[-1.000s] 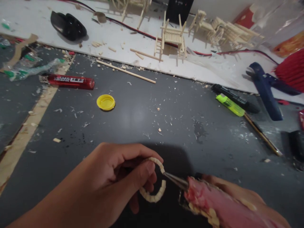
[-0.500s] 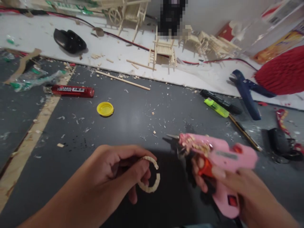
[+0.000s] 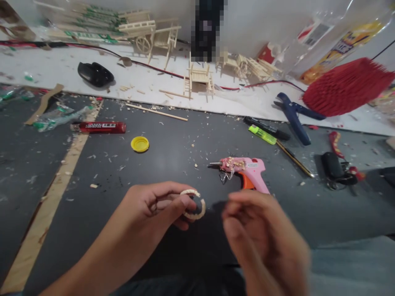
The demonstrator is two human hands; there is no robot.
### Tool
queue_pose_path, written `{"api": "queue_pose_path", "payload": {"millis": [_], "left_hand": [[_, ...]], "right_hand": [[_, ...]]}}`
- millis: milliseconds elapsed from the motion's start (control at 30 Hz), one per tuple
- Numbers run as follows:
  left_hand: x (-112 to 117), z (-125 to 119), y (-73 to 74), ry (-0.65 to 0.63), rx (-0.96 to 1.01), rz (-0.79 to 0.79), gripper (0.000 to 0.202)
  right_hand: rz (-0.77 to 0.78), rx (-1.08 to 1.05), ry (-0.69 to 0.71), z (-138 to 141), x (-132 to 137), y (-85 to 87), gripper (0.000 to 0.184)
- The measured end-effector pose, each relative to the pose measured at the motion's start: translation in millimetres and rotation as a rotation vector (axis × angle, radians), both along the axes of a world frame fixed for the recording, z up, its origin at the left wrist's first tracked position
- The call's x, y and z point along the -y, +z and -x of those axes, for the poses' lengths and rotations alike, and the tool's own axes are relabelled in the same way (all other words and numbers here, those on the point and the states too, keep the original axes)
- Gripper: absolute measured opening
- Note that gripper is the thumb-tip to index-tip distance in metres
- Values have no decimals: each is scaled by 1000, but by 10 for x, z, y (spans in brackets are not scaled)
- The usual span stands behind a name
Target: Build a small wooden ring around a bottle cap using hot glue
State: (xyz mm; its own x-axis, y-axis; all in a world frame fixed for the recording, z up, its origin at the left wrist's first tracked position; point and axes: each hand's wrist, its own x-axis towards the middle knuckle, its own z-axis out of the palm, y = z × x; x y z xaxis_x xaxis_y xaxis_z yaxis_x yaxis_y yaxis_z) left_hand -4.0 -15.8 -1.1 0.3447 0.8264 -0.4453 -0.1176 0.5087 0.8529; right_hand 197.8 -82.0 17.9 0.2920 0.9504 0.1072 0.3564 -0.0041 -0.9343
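Just beyond your right hand (image 3: 262, 234), the pink glue gun (image 3: 234, 163) is lying on its side on the dark table (image 3: 166, 156), its nozzle pointing left; your hand is hiding the bottom of its handle, so you cannot tell whether they are touching. Farther right, a green highlighter (image 3: 262, 135) and a black marker (image 3: 268, 128) are lying side by side, with a thin brush (image 3: 294, 158) stretching from the highlighter's end and a blue hand tool (image 3: 294, 117) resting near the marker. To the left, a yellow cap (image 3: 140, 144) is sitting with its hollow facing up, near a red tube (image 3: 105, 127). Behind them, a long stick (image 3: 157, 112) is lying near the white board (image 3: 240, 106), where a small wooden chair (image 3: 199, 76) is standing.

Your left hand (image 3: 162, 207) is reaching in from the lower left, its thumb and fingers pinching the segmented wooden ring (image 3: 203, 210). You're holding it above the table, between your hands, with its narrow gap facing right. Your right hand is hovering beside it, slightly blurred, the thumb parting from the loosely curling fingers, which are gripping nothing visible.
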Motion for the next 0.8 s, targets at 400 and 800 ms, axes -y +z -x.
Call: {"api": "queue_pose_path", "payload": {"millis": [400, 800], "left_hand": [[64, 18, 36, -34, -12, 10, 14], [103, 41, 28, -27, -45, -19, 16]], "right_hand": [[42, -164, 164, 298, -129, -210, 19], [80, -135, 149, 324, -161, -195, 16]]}}
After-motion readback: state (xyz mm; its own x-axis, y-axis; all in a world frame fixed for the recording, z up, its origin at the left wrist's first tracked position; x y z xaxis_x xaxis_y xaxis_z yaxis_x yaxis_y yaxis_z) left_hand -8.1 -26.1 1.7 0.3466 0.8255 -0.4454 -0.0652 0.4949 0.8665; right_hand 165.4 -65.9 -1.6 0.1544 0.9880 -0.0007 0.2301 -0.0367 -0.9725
